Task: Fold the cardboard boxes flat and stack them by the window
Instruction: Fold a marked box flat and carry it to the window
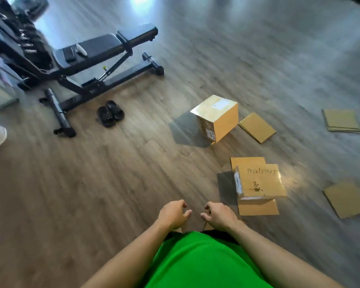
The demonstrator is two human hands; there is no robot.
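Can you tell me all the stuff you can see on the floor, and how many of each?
Standing boxes: two, brown, middle of the floor; the nearer one has writing on top.
Flat cardboard stacks: three, brown, one beside the far box, two at right.
Weight bench: one, black, upper left.
Slippers: one pair, black, by the bench.
Floor: wood-look, brown-grey.
Shirt: green, bottom.
Left hand: loosely curled, nothing visibly held.
Right hand: same, beside it.
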